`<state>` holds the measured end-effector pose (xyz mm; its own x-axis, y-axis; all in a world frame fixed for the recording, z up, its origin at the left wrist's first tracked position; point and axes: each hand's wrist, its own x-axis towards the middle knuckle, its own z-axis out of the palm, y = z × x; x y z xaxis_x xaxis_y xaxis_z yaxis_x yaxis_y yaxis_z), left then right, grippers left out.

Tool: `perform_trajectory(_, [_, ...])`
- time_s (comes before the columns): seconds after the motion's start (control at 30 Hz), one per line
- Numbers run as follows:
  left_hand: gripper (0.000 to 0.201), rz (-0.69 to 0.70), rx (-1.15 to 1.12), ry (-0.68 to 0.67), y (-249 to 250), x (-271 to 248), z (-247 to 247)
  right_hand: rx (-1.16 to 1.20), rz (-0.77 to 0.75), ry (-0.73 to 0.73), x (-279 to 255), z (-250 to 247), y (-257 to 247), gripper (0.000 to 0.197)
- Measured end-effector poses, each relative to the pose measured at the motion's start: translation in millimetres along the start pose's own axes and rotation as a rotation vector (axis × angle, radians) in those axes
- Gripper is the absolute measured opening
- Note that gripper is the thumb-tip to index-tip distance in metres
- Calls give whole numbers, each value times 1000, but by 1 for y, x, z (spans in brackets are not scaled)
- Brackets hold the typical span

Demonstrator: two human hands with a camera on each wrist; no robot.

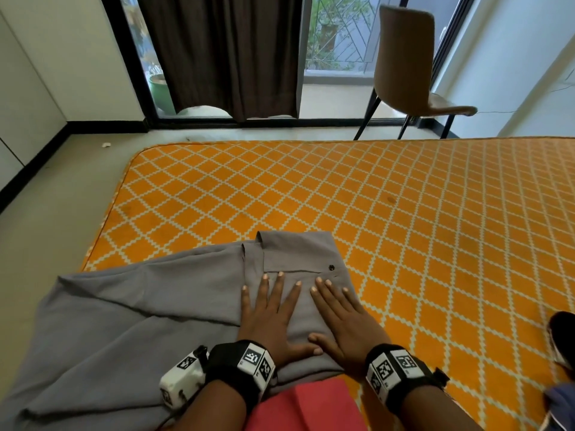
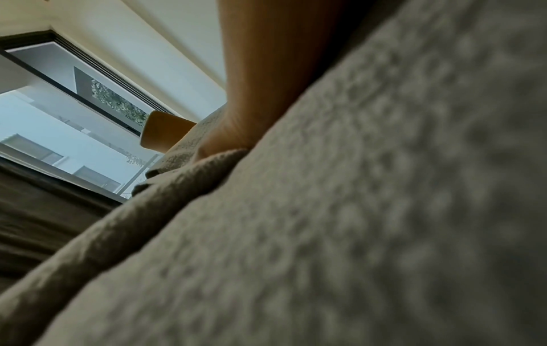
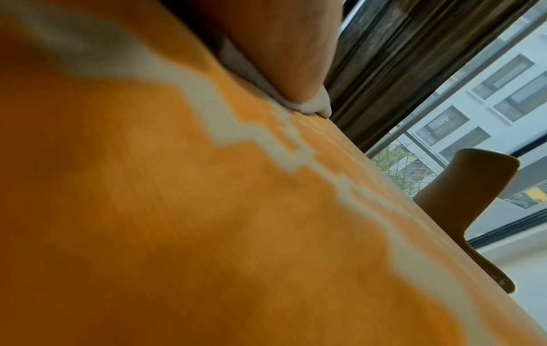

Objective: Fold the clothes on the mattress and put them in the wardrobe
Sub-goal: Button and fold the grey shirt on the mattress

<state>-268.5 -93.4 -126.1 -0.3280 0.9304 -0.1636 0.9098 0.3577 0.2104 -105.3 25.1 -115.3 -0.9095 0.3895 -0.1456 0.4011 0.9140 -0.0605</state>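
A grey garment (image 1: 149, 309) with a pocket and a dark button lies on the orange diamond-patterned mattress (image 1: 404, 213), its right part folded over, its left part spread toward the mattress's left edge. My left hand (image 1: 270, 309) and right hand (image 1: 339, 312) lie flat side by side on the folded part, fingers straight and spread, pressing it down. In the left wrist view the grey cloth (image 2: 355, 210) fills the frame under the palm (image 2: 260, 82). The right wrist view shows the mattress (image 3: 177, 210) close up and the hand's edge (image 3: 281, 51) on grey cloth (image 3: 316, 105).
A brown chair (image 1: 410, 66) stands beyond the mattress at the back right, before a glass door with a dark curtain (image 1: 224, 51). A red cloth (image 1: 308, 405) lies near my body. Dark and blue cloth (image 1: 560, 399) sits at the right edge. Bare floor (image 1: 62, 197) lies left.
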Motion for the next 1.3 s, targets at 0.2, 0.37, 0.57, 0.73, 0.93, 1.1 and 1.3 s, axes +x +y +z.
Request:
perform_trajectory(0.2, [117, 15, -22, 16, 0, -1, -2, 36, 180, 6, 1, -1, 7, 91])
perform_trajectory(0.37, [136, -16, -57, 35, 2, -1, 0, -59, 248, 176, 17, -20, 5, 85])
perform_trajectory(0.57, [138, -47, -59, 121, 3, -3, 1, -67, -167, -26, 64, -31, -9, 87])
perform_trajectory(0.73, [139, -56, 10, 98, 1, -6, 0, -98, -260, -6, 46, -17, 10, 80])
perform_trajectory(0.93, [137, -11, -43, 184, -1, -1, 10, -110, -297, 107, 36, -21, 15, 82])
perform_trajectory(1.1, [141, -49, 14, 132, 0, -5, 12, -196, -271, 96, 73, -33, 3, 77])
perform_trajectory(1.3, [145, -69, 24, 149, 1, -6, 9, -228, -421, 151, 74, -34, 3, 62])
